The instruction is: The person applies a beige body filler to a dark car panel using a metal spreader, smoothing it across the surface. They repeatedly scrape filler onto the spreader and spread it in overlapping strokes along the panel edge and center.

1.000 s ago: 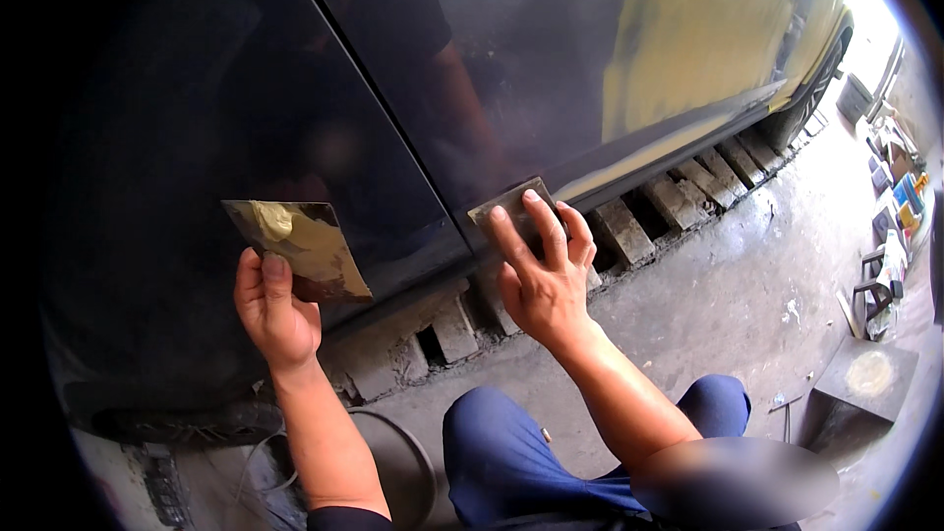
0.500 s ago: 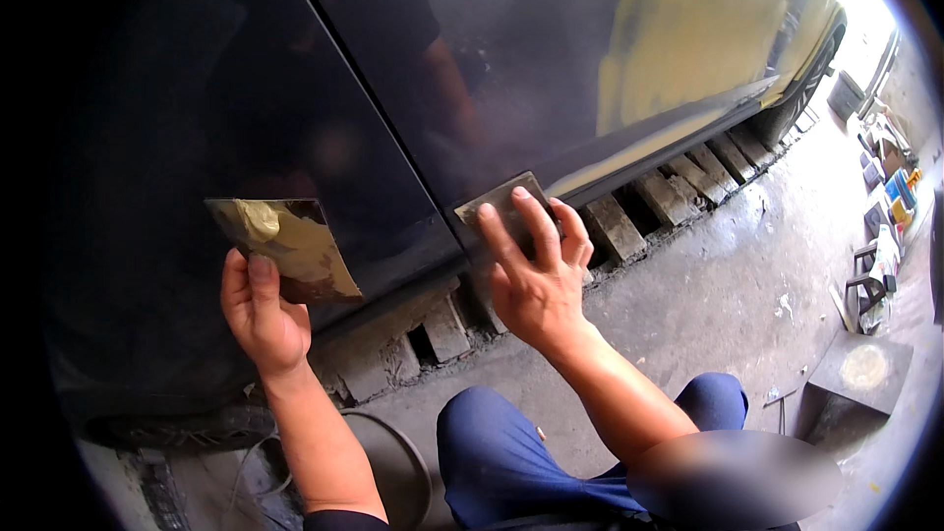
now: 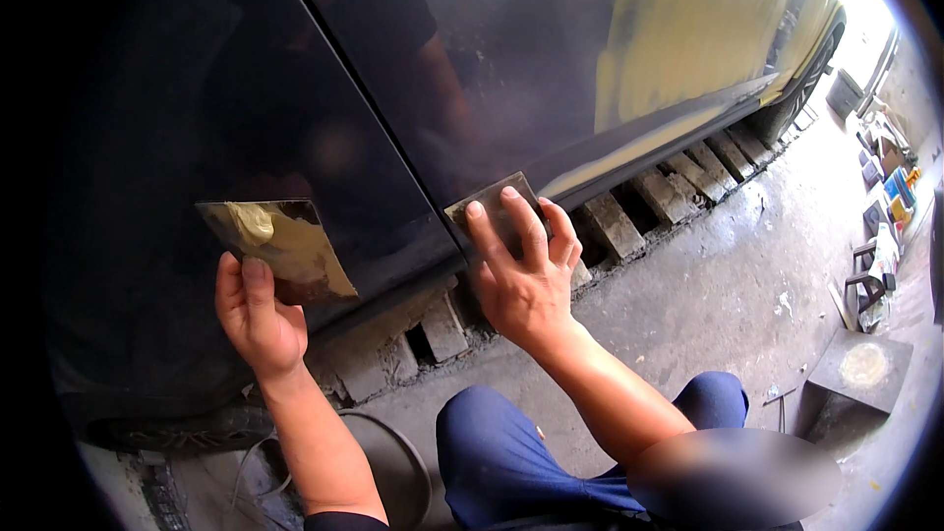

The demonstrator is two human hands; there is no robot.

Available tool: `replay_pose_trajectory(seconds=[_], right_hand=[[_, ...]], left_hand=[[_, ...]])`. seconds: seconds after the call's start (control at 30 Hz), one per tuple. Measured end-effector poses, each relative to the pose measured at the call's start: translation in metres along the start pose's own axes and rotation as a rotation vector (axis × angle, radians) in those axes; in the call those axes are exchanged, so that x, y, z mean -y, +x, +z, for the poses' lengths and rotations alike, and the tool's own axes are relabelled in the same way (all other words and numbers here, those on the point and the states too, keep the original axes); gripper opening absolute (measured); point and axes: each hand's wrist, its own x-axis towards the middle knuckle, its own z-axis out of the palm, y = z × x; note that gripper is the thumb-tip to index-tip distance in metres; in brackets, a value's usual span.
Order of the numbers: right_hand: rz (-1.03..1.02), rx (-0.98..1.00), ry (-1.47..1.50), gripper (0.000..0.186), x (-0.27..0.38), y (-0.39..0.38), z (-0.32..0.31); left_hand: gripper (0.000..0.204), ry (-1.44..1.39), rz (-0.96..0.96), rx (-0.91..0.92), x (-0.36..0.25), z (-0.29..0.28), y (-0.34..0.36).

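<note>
My left hand [image 3: 264,320] grips a thin square putty board [image 3: 305,261] by its lower left edge, thumb on top. On the board sits a lump of yellowish body filler [image 3: 253,224] amid smeared patches. My right hand [image 3: 528,290] holds a flat dark putty spreader [image 3: 496,221], fingers spread over its face, against the lower edge of a dark car door [image 3: 511,69] near the panel gap. Whatever lies under the spreader is hidden. A broad yellow filler patch [image 3: 678,44] covers the door farther right, and a narrow filler strip [image 3: 639,149] runs along its bottom.
Grating slats [image 3: 615,226] run beneath the car sill over the concrete floor [image 3: 688,295]. A dark square-topped stool or box [image 3: 836,369] stands at the lower right. Containers and tools [image 3: 897,192] line the right side. A round rim [image 3: 418,452] lies by my left forearm.
My right hand has shifted slightly left with the spreader, toward the panel gap. The board in my left hand has also drifted a little left.
</note>
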Motion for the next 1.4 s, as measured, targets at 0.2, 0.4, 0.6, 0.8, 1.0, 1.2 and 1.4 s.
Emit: replay_pose_trajectory(seconds=[0.2, 0.4, 0.6, 0.8, 1.0, 1.2, 1.4], right_hand=[[-0.042, -0.003, -0.031, 0.067, -0.014, -0.016, 0.015], [-0.026, 0.076, -0.026, 0.067, -0.023, -0.029, 0.016], [0.021, 0.025, 0.026, 0.070, -0.026, 0.001, -0.016], [-0.020, 0.037, 0.015, 0.073, -0.036, -0.004, 0.001], [0.047, 0.065, 0.033, 0.074, -0.036, -0.014, -0.009], [-0.022, -0.003, 0.029, 0.074, -0.039, -0.011, 0.009], [-0.024, 0.044, 0.001, 0.073, -0.051, -0.035, 0.027]], left_hand=[[0.024, -0.045, 0.017, 0.024, 0.001, -0.001, 0.000], [0.024, -0.026, 0.012, 0.015, 0.004, -0.006, 0.002], [0.026, -0.014, 0.005, 0.012, 0.004, -0.008, 0.001], [0.027, -0.043, 0.014, 0.019, 0.006, -0.011, -0.001], [0.026, -0.029, 0.011, 0.012, 0.007, -0.015, -0.003], [0.027, -0.025, -0.004, 0.041, 0.002, -0.007, 0.000], [0.032, -0.004, 0.001, 0.001, 0.007, -0.009, 0.001]])
